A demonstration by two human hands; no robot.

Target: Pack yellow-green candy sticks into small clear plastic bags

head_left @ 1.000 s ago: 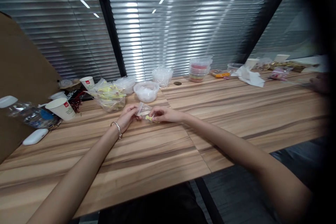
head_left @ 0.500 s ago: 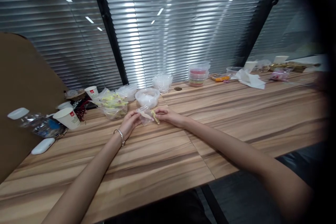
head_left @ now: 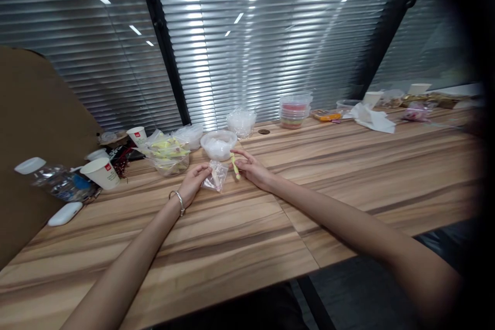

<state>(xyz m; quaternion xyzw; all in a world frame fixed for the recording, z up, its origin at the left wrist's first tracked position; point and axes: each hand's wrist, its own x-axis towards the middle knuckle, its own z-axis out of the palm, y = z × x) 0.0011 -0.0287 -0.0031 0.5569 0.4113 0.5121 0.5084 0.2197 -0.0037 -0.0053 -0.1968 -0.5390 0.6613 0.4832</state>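
Right across the back, big silvery slatted blinds (head_left: 240, 46) rise behind glass with dark slanting frames, and below them stretches the long wooden table (head_left: 240, 237), striped in tan and brown, a seam running through it. A tall brown panel (head_left: 38, 129) walls off the left end.

Now the containers: on the right of the middle, a stack of clear round tubs (head_left: 295, 112) shows red and yellowish-green layers. Left of it sits a clear, frosty-looking bowl (head_left: 241, 124), then a wide translucent bowl (head_left: 218, 145) with whitish, filmy contents. Further left, a clear plastic bowl (head_left: 170, 164) is heaped with yellow pieces in clear wrapping. Two white paper cups (head_left: 101, 173) with red marks stand near a clear bottle (head_left: 64, 181) that leans over by the panel, and crumpled white tissue (head_left: 373, 117) lies at far right.

Down in front of the bowls, the left hand (head_left: 193, 181) pinches the edge of a small clear plastic bag (head_left: 215, 176) with something pale inside. Just beside it, the right hand (head_left: 253, 171) holds a slim yellow-green piece (head_left: 235, 166), pink near its lower end, between narrowed fingertips, outside the bag.
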